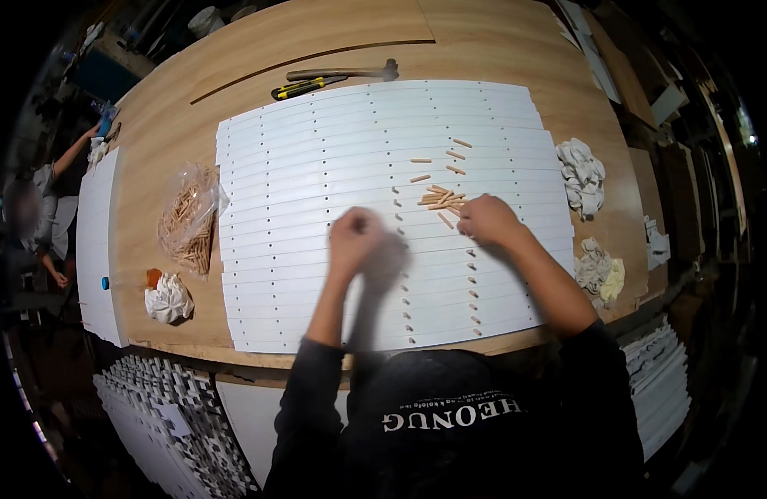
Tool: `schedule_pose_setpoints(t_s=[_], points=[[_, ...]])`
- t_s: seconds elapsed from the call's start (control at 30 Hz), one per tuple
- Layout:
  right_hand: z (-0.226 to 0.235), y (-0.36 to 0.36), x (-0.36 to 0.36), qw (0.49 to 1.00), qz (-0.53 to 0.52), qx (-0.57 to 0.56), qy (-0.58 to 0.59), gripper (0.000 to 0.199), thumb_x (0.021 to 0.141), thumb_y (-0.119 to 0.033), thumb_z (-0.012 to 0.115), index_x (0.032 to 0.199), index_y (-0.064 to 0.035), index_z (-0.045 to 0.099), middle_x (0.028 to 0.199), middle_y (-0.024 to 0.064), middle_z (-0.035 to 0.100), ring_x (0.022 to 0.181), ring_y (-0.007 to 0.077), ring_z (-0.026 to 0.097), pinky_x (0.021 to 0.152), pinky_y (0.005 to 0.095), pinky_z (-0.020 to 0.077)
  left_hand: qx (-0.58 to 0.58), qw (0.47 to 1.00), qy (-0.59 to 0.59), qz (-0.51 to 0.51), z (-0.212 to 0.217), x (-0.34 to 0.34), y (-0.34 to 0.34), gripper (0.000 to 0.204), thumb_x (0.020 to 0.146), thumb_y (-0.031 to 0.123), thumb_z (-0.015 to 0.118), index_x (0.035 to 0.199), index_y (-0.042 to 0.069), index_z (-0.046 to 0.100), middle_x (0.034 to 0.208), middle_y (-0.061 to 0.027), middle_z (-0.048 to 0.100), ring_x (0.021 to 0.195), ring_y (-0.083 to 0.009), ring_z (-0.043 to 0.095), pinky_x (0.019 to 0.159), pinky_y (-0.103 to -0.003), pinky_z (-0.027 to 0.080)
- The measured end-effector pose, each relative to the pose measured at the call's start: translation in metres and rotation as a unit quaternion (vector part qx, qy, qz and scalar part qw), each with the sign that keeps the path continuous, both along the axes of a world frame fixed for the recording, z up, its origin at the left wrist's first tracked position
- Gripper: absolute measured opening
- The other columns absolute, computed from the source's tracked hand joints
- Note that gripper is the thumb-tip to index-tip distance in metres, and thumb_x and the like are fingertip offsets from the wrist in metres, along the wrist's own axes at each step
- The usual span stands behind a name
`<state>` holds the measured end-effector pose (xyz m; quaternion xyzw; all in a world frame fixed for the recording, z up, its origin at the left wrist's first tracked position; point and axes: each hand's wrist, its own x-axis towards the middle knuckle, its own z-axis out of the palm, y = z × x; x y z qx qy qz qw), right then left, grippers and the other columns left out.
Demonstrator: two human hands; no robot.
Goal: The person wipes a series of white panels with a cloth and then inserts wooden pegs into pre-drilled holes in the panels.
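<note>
Fingers (466, 218) of the right hand (491, 219) are bent and close together, touching the edge of a small pile of wooden dowels (437, 198) at their ten o'clock; whether they grip one, I cannot tell. The left hand (356, 237), at nine o'clock from the right, is raised with its fingers curled inward; motion blurs it, and I cannot tell whether anything is held.

Loose dowels (421, 160) lie scattered at twelve o'clock from the pile. A column of upright dowels (406, 316) passes the left hand at three o'clock and runs down to five; a second column (474, 307) runs at six o'clock from the right hand. Pile and columns are on white slats (300, 208) laid side by side, with rows of small dark holes across them.

Off the slats, at the left hand's nine o'clock, a clear bag (188, 218) full of dowels rests on the wooden table (142, 200), with a white cloth (169, 299) at the bag's six. A hammer (342, 73) and a yellow-and-black knife (304, 88) lie at eleven from the pile. Crumpled rags sit at the right hand's two (580, 176) and four o'clock (593, 262). Farther out at nine, another person (42, 200) is by the table.
</note>
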<state>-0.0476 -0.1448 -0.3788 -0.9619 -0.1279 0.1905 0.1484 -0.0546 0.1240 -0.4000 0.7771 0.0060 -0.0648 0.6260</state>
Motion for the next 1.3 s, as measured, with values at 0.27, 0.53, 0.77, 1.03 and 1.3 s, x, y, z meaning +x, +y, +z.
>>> schedule_pose_setpoints(t_s=[0.27, 0.53, 0.77, 1.03, 1.3], points=[[-0.001, -0.012, -0.014, 0.972, -0.194, 0.131, -0.002, 0.02, 0.072, -0.023, 0.062, 0.081, -0.007, 0.068, 0.074, 0.0119, 0.065, 0.069, 0.0264, 0.062, 0.066, 0.0359, 0.048, -0.136, 0.975, 0.078, 0.157, -0.032, -0.009, 0.084, 0.018, 0.082, 0.006, 0.062, 0.097, -0.003, 0.06, 0.073, -0.005, 0.062, 0.06, -0.0094, 0.055, 0.058, -0.021, 0.045], [0.0, -0.018, -0.024, 0.963, -0.211, 0.168, -0.007, 0.019, 0.073, -0.022, 0.063, 0.082, -0.006, 0.068, 0.075, 0.0108, 0.066, 0.069, 0.0246, 0.062, 0.067, 0.0327, 0.0486, 0.29, 0.956, -0.043, 0.029, -0.026, 0.001, 0.092, 0.009, 0.081, 0.008, 0.06, 0.087, 0.003, 0.063, 0.077, -0.0116, 0.065, 0.07, -0.0243, 0.063, 0.065, -0.032, 0.049], [0.0, -0.019, -0.021, 0.958, -0.208, 0.196, -0.034, 0.015, 0.073, -0.016, 0.064, 0.08, -0.0039, 0.067, 0.074, 0.013, 0.065, 0.068, 0.0243, 0.062, 0.066, 0.0322, 0.0479, 0.545, 0.806, -0.162, -0.161, -0.02, 0.006, 0.071, 0.009, 0.082, 0.009, 0.051, 0.08, 0.002, 0.056, 0.083, -0.0154, 0.06, 0.077, -0.0319, 0.063, 0.067, -0.043, 0.051], [-0.028, -0.021, -0.02, 0.974, -0.129, 0.175, -0.067, 0.016, 0.076, -0.014, 0.062, 0.074, 0.0016, 0.062, 0.064, 0.012, 0.062, 0.055, 0.0176, 0.055, 0.056, 0.0327, 0.045, 0.153, 0.984, -0.067, 0.069, -0.06, -0.012, 0.089, 0.025, 0.073, 0.012, 0.064, 0.095, 0.001, 0.061, 0.084, -0.0168, 0.064, 0.075, -0.0301, 0.064, 0.07, -0.038, 0.051], [-0.04, -0.062, -0.012, 0.973, 0.131, 0.108, -0.158, 0.009, 0.078, -0.006, 0.062, 0.075, 0.0022, 0.06, 0.063, 0.0134, 0.061, 0.056, 0.018, 0.057, 0.058, 0.0309, 0.0458, -0.022, 0.945, -0.063, 0.322, -0.047, -0.077, 0.041, 0.018, 0.077, 0.008, 0.061, 0.094, 0.001, 0.061, 0.085, -0.0109, 0.059, 0.075, -0.0184, 0.06, 0.068, -0.029, 0.049]])
